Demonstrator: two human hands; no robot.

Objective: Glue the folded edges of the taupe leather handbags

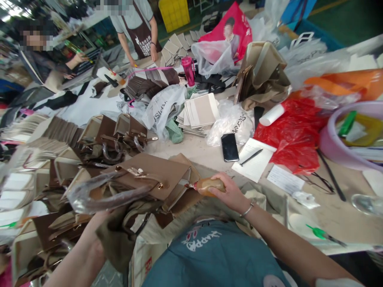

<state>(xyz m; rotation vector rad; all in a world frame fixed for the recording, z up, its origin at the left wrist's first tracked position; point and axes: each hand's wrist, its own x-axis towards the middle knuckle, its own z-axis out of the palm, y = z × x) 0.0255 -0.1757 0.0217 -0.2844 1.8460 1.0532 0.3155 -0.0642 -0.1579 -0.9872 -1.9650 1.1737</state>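
"Crowded workshop all round you: the bench (191,149) is heaped with goods, a person in a brown apron (144,34) stands across it, and a phone (229,147) and a notepad (254,161) lie beyond your right hand (231,193). Which step are you on?"

"You look to be at a squeeze-bottle step. Your right fingers wrap round a bottle (209,186) of amber-brown stuff, tipped almost flat, its nozzle aimed left at the side edge of the brown handbag (161,175). From this view, you can't be sure whether the tip touches or sits just beside it."

"Where exactly is that bag, and what is your left hand (97,235) doing?"

"The bag lies tilted right before you, near side of the bench, clasp up, with its plastic-wrapped handle (119,197) towards you. Your left hand is below that handle, beside olive cloth (116,235); its fingers are hidden, so I can't say if they grip anything."

"And what does the next move call for?"

"A light, even squeeze, I'd judge, with your wrist steady and the nozzle lined up on that edge, clear of the brown face."
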